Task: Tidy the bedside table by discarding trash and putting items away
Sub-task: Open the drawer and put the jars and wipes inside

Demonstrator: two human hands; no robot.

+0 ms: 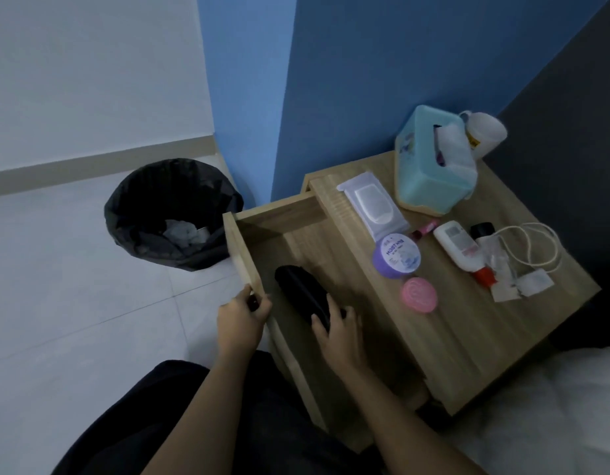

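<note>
Drawer [242, 255] pulled out of bench [468, 337]. Left hand [243, 315] curls over the drawer front's top edge, gripping it. Right hand [338, 329] has its fingers wrapped round the near end of black case [302, 293], which lies inside the drawer. Bench top holds tissue box [430, 166], purple jar [396, 257], white bottle [456, 243]. Bin [173, 214] sits on floor nearby.

teal tissue box [430, 173], purple jar [396, 256], pink disc [419, 295]

Dim room; blue wall [348, 80], white wall [91, 63], pale tiled floor [74, 286].
</note>
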